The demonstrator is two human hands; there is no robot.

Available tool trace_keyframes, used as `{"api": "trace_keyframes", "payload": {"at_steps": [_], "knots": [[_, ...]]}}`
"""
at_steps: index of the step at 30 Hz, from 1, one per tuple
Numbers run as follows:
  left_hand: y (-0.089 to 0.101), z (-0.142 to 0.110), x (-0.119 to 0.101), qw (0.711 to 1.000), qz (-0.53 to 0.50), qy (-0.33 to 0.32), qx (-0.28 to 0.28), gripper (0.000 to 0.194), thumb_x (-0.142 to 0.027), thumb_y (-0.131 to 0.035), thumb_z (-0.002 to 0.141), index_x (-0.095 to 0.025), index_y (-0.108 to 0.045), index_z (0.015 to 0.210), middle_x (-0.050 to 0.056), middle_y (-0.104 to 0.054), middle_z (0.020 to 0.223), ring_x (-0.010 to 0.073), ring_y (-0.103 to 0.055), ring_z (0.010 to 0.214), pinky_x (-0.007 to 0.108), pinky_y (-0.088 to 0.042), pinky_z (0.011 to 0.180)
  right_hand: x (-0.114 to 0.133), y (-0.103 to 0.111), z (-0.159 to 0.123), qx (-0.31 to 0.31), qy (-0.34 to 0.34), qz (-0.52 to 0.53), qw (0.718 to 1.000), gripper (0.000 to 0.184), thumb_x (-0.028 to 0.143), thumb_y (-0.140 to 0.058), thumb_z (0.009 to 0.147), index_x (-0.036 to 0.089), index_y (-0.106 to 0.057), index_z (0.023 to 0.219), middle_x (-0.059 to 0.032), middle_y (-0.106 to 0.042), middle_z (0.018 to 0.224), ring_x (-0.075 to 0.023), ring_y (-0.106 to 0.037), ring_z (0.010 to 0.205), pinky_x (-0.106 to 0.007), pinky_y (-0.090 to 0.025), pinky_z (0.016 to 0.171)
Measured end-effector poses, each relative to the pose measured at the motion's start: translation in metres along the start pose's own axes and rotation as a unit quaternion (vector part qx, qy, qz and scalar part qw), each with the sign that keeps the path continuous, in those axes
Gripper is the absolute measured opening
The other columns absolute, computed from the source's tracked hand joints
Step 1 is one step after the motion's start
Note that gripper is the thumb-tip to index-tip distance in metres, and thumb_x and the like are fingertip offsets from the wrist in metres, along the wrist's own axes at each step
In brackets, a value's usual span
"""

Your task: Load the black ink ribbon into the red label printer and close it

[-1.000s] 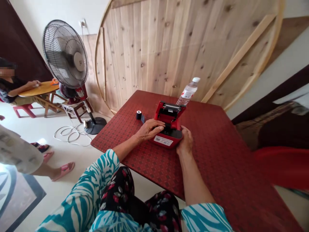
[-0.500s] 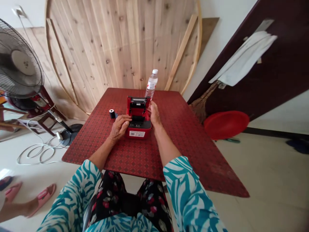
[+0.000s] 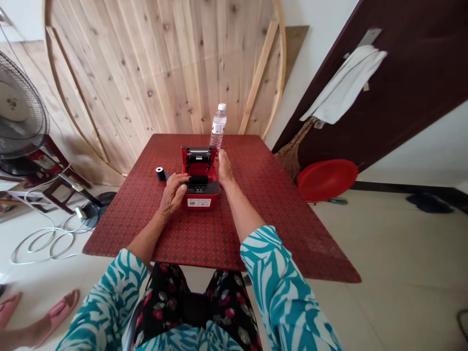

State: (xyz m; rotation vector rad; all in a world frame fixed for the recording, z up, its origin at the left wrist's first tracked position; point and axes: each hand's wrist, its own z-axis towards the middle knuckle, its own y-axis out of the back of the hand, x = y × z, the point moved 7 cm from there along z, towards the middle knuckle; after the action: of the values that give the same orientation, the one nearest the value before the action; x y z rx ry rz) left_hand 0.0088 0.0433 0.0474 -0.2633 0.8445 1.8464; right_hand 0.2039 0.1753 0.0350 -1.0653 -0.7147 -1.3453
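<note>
Against the wall facing us leans a big round wooden panel [image 3: 161, 63], perhaps stood on edge there to leave floor room; just in front of it is a table [image 3: 256, 239] with a red patterned top. On that top, straight before us and between our hands, sits a small red printer-like device [image 3: 202, 190], its label [image 3: 198, 203] turned our way and its lid [image 3: 199, 155] tipped up and back, which leaves the dark inside facing us.

Our left hand [image 3: 173, 194] lies at the device's left edge, fingers loosely stretched, their tips at the rim of the compartment and the thumb nearer the front; it seems to be there for steadying. Our right hand [image 3: 225, 168] is slightly curved along the other side, by the raised lid, probably as a brace. Its fingertips are partly hidden, so we cannot tell whether either hand truly grips.

Left of the device, close to our left hand, a dark roll [image 3: 160, 174] stands on end, well within easy reach. Behind the lid rises a clear bottle [image 3: 218, 126], set back, we judge, where it stays out of our hands' way; its base is hidden. Off to our left is a fan [image 3: 18, 107].
</note>
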Motion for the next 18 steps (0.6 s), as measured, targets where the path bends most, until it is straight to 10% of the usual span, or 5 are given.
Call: {"api": "trace_keyframes", "payload": {"at_steps": [10,18], "knots": [[0.007,-0.002,-0.017,0.982,0.155,-0.101,-0.046,0.042,-0.048,-0.039,0.099,-0.021,-0.071,0.095,0.011,-0.04,0.152,0.0315,-0.031,0.144,0.057,-0.026,0.117,0.003,0.014,-0.048,-0.074,-0.029,0.009,0.997,0.05,0.07,-0.04,0.084,0.026,-0.064,0.09,-0.0038,-0.069,0.112,-0.0184,-0.063,0.108,-0.038,-0.048,0.1],[0.008,-0.002,-0.004,0.996,0.045,-0.05,-0.052,0.036,-0.049,-0.04,0.099,-0.021,-0.062,0.105,0.014,-0.059,0.134,0.0281,-0.045,0.135,0.053,-0.035,0.114,0.011,0.017,-0.082,-0.099,0.015,-0.043,0.994,0.045,0.062,-0.038,0.087,0.025,-0.064,0.086,-0.0062,-0.065,0.119,-0.0185,-0.057,0.117,-0.039,-0.042,0.109]]}}
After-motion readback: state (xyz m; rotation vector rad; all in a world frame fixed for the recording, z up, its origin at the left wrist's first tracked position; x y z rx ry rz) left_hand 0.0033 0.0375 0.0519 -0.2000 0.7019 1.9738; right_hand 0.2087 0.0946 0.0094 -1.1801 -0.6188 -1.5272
